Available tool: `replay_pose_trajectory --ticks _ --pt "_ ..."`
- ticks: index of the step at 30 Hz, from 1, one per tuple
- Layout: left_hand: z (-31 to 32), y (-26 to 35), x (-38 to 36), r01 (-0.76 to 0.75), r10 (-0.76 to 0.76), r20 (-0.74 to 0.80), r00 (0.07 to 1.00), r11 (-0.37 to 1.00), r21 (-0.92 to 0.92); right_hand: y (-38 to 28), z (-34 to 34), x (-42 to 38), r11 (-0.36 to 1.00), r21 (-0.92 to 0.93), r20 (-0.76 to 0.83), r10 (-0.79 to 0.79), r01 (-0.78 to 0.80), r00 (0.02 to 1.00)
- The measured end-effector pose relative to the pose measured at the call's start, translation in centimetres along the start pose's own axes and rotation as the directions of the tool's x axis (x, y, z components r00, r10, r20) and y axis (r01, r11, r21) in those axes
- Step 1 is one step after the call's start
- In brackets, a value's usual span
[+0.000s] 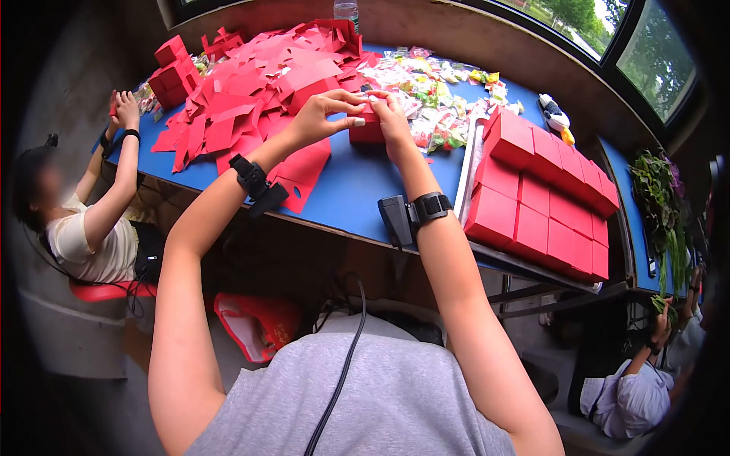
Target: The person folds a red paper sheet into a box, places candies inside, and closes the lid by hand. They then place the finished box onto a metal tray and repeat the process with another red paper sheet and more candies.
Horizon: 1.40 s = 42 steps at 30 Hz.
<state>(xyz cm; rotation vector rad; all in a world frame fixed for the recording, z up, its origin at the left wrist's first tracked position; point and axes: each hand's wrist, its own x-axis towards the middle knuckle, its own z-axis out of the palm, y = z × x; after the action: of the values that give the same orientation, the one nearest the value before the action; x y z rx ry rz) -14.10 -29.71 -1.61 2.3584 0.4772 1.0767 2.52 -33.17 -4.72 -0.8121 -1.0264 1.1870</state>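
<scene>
A small red paper box (366, 133) is between my hands above the blue table (357, 190). My left hand (328, 115) reaches it from the left, fingers curved over its top and thumb at its near upper edge. My right hand (390, 121) grips its right side, with fingertips bent over the top. My fingers partly cover the box's top. Left of my hands spreads a large heap of flat red box blanks (251, 91). Small wrapped candies (437, 102) lie scattered just beyond my right hand.
A white tray (465, 178) stacked with finished-looking red boxes (532, 220) stands at the right. Behind it lies a dark and white object (553, 114). A bottle (346, 11) stands at the back. One person (91, 220) works at the left; others sit far right near green plants (658, 197).
</scene>
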Motion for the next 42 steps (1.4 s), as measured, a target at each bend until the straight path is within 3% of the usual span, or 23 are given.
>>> replay_pose_trajectory --ticks 2,6,8,11,12,13,15,16,18,22,26,29,31,35,37,39,41,42 --pt "-0.3 0.6 0.0 -0.107 0.104 0.059 0.993 0.993 0.047 0.6 -0.2 0.5 0.997 -0.067 -0.022 -0.04 0.039 0.999" --pt "0.5 -0.1 -0.2 -0.089 0.087 0.025 0.996 0.993 0.073 1.1 -0.1 0.8 0.999 -0.039 -0.04 -0.038 0.037 0.998" --pt "0.8 -0.1 -0.4 0.1 -0.107 -0.034 0.994 0.981 -0.165 0.7 0.1 0.5 0.998 -0.061 -0.063 -0.035 0.031 0.997" --pt "0.3 -0.2 -0.1 0.146 -0.15 -0.087 0.985 0.988 -0.05 1.4 -0.7 1.1 0.996 -0.091 -0.049 -0.006 0.001 0.999" --pt "-0.1 1.6 0.6 0.262 -0.278 -0.096 0.956 0.953 -0.152 1.3 -0.7 1.1 0.996 -0.092 -0.051 0.0 -0.005 0.999" --pt "-0.5 0.9 0.7 0.294 -0.299 -0.008 0.954 0.942 -0.164 1.2 -0.6 1.1 0.994 -0.109 -0.041 -0.015 0.01 0.999" --pt "-1.1 -0.5 1.2 0.266 -0.236 0.166 0.957 0.946 -0.186 0.9 -0.5 1.2 0.992 -0.124 -0.032 -0.027 0.022 0.999" --pt "-0.8 -0.7 1.0 0.27 -0.24 0.168 0.956 0.945 -0.187 0.8 -0.5 1.2 0.993 -0.12 -0.05 -0.027 0.021 0.998" --pt "-0.4 -0.7 0.7 0.058 -0.063 0.067 0.996 0.995 0.081 -0.6 0.0 0.3 0.992 -0.122 -0.069 -0.019 0.01 0.997" --pt "0.2 -0.3 0.0 -0.047 0.045 0.018 0.999 0.983 0.179 -1.9 -1.9 0.0 0.994 -0.103 0.287 0.05 -0.021 0.957" --pt "0.5 0.2 -0.4 -0.025 0.024 0.007 1.0 0.978 0.207 -2.2 -1.8 -0.5 0.97 -0.241 0.297 0.033 0.041 0.954" --pt "0.2 -0.1 -0.3 -0.1 0.091 0.058 0.994 0.975 0.197 -1.9 -1.9 -0.4 0.974 -0.227 0.282 0.058 0.008 0.958" --pt "-0.2 0.3 -0.6 -0.067 0.05 0.099 0.994 0.981 0.185 -2.0 -1.8 -0.8 0.979 -0.201 0.277 0.085 -0.029 0.957" --pt "-0.2 0.9 -0.8 -0.143 0.106 0.173 0.979 0.966 0.215 -2.0 -2.1 -0.5 0.962 -0.269 0.307 0.039 0.047 0.951" --pt "-0.1 1.3 -0.9 -0.251 0.203 0.181 0.962 0.92 0.3 -1.8 -2.2 -0.4 0.98 -0.198 0.301 0.09 -0.03 0.949" --pt "-1.8 1.4 0.0 -0.121 0.032 0.339 0.94 0.962 0.244 -1.5 -2.1 -0.3 0.98 -0.2 0.294 0.064 -0.004 0.954" --pt "-2.6 2.9 1.0 -0.161 0.088 0.301 0.95 0.96 0.228 -1.4 -2.1 -0.2 0.985 -0.172 0.256 0.067 -0.023 0.964" --pt "-2.8 3.3 1.7 -0.164 0.063 0.311 0.948 0.936 0.31 -1.6 -2.0 -0.1 0.983 -0.182 0.272 0.07 -0.02 0.96"
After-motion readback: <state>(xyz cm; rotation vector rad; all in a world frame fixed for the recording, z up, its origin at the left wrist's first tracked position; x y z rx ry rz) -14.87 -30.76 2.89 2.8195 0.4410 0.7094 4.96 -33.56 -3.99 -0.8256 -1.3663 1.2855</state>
